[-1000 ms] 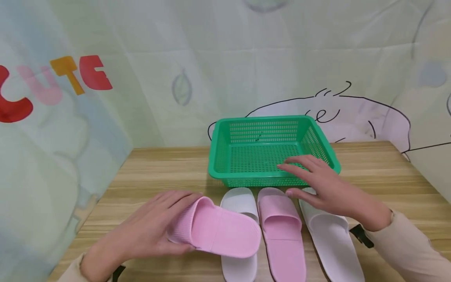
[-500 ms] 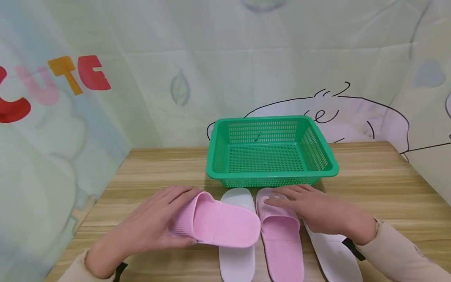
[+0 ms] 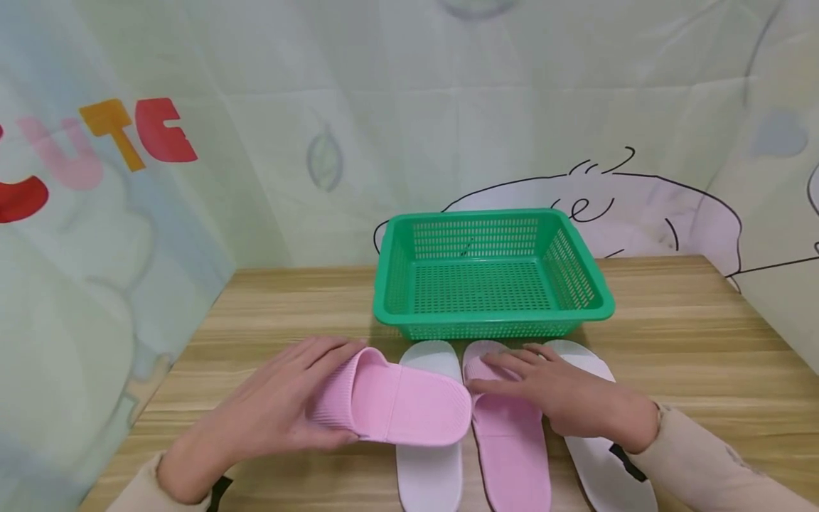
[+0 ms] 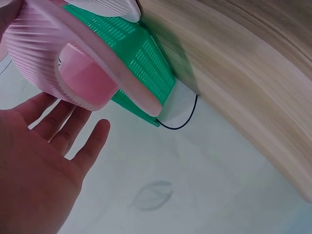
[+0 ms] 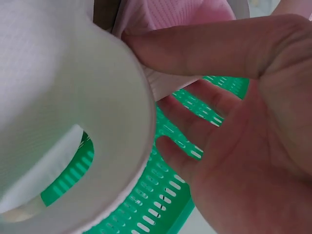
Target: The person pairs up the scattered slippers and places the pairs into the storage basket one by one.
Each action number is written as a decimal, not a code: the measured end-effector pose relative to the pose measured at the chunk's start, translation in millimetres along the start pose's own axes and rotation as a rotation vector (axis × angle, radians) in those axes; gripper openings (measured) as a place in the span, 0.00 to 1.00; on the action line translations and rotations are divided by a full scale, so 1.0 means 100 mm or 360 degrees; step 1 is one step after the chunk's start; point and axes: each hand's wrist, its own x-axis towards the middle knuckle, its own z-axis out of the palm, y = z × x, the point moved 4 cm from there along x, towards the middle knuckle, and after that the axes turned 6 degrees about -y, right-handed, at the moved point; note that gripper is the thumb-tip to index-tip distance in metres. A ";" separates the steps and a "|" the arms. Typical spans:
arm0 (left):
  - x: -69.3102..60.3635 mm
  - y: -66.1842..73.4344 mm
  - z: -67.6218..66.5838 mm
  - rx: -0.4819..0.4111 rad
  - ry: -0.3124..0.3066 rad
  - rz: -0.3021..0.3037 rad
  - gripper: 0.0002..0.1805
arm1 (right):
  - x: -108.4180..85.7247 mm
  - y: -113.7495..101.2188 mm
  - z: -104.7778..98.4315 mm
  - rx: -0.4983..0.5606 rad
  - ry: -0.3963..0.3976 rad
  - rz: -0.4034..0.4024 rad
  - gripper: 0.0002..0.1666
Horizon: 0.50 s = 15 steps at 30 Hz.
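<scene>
In the head view my left hand [image 3: 281,405] grips a pink slipper [image 3: 429,405] by its strap end, holding it sideways over a white slipper [image 3: 430,476]. The left wrist view shows fingers [image 4: 63,122] at the strap of that pink slipper [image 4: 39,58]. My right hand [image 3: 563,391] lies over the strap of a second pink slipper [image 3: 515,455], its fingers spread across it. In the right wrist view the thumb [image 5: 195,48] touches this slipper's edge, beside a white slipper [image 5: 117,97]. Another white slipper [image 3: 608,469] lies partly beneath the right hand.
A green basket [image 3: 493,316] stands behind the slippers, near the back edge of the wooden table [image 3: 301,299]. A printed cloth [image 3: 397,128] hangs behind and to the left of the table.
My right hand has moved left and down from the basket's front rim onto the second pink slipper. The held pink slipper has risen slightly in the head view.
</scene>
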 end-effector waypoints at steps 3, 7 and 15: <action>-0.02 -0.01 -0.01 0.0001 0.0001 -0.0011 0.54 | 0.03 -0.01 0.00 -0.0016 0.0025 -0.0024 0.70; -0.03 -0.01 -0.03 0.0002 0.0002 -0.0029 0.53 | 0.03 -0.02 -0.02 0.0002 0.0041 -0.0049 0.69; -0.04 -0.04 -0.06 0.0028 -0.0009 -0.0076 0.53 | 0.00 -0.05 -0.12 0.0064 0.0016 -0.0049 0.70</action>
